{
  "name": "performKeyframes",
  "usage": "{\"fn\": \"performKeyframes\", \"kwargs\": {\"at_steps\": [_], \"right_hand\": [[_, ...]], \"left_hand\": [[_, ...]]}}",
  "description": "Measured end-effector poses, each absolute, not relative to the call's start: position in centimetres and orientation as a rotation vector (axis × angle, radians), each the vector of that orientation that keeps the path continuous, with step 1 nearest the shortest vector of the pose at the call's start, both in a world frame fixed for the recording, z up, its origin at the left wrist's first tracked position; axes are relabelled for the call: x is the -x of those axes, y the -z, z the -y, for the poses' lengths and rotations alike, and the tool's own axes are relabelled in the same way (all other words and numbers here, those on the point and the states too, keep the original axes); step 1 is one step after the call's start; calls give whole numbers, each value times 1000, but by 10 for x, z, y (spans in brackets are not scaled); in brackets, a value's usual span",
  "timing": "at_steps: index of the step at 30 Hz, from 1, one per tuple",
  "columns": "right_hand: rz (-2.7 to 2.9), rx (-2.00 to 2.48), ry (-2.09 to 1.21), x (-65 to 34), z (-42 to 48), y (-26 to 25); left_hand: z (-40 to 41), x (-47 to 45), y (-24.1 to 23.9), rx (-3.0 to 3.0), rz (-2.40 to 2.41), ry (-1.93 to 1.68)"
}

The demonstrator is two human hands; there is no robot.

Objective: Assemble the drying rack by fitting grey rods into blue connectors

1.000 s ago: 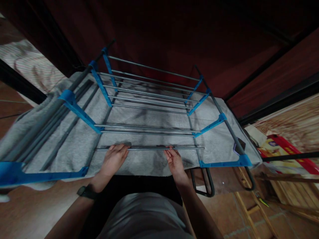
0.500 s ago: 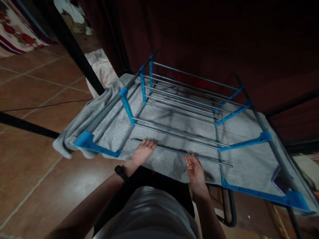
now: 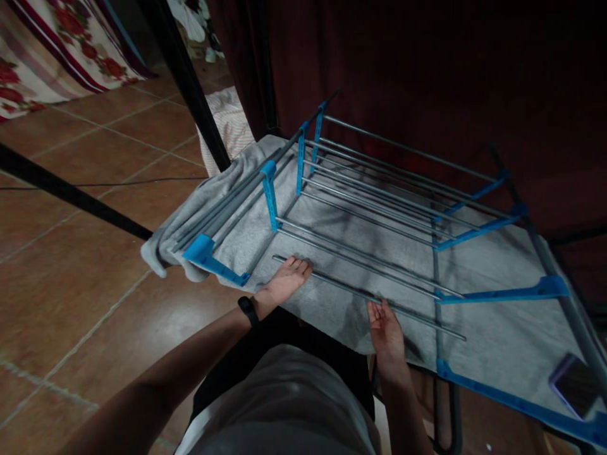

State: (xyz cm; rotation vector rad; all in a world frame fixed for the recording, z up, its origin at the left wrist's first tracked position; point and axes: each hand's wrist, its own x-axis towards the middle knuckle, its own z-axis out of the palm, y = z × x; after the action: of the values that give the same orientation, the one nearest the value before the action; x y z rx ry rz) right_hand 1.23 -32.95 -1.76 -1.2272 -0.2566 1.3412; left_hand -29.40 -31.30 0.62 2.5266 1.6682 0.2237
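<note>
Rod (image 3: 339,284) runs left-to-right, parallel to bars (image 3: 355,262)

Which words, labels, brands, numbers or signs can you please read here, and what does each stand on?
No text can be read in this view.
Grey rod: no marking legible.
Blue brackets: any marks too small to read.
Dark phone: no lettering or number legible.
Black wristband: too small to tell.

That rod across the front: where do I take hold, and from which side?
Probably on both sides of its middle, from the near side: the rod is long, thin and straight, and the rack bars lie along its far side.
</note>
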Motion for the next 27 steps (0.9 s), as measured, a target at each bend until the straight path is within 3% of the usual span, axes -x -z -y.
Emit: {"fn": "performKeyframes", "kwargs": {"at_steps": [27], "right_hand": [[240,1136,-1418,13,333,18]], "left_hand": [[314,254,-14,-2726,-1545,-208]]}}
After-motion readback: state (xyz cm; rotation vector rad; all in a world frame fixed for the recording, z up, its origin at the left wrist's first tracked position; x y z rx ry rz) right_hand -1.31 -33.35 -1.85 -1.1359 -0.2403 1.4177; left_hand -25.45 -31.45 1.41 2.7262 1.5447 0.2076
